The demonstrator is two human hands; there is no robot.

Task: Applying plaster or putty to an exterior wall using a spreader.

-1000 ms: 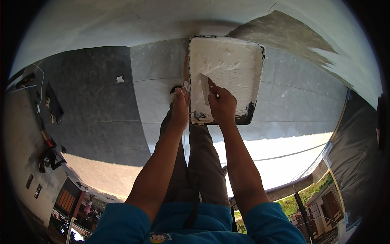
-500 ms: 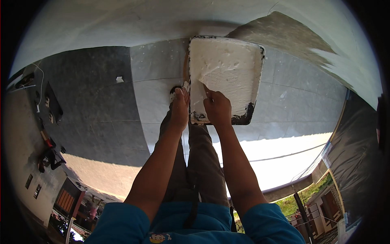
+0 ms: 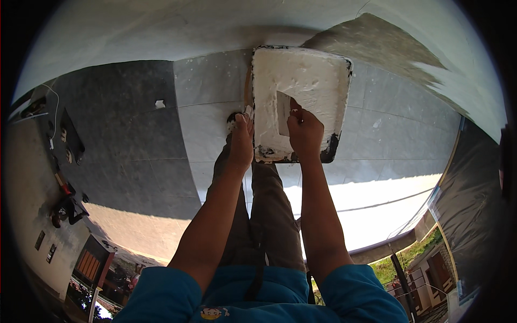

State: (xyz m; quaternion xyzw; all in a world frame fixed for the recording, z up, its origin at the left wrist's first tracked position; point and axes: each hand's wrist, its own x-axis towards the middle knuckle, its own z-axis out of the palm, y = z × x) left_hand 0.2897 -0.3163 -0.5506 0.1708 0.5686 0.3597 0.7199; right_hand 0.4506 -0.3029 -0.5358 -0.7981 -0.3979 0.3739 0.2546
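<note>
A black-rimmed tray spread with thick white paste is in front of me, near the wall. My left hand grips its left edge, with white smears about the fingertips; the fingers under the tray are hidden. In my right hand is a putty knife, its wide flat blade lying against the paste in the tray's left half. The fingers are wrapped round its handle.
Beyond the tray rises a pale wall with a bare grey patch. Grey tiles and a dark sheet cover the floor, with a white scrap on the sheet. Dark plastic sheeting stands right; tools and a bag lie far left.
My right hand has moved right and slightly up, and the knife's blade has turned to show its flat face. My left hand stays at the tray's edge.
</note>
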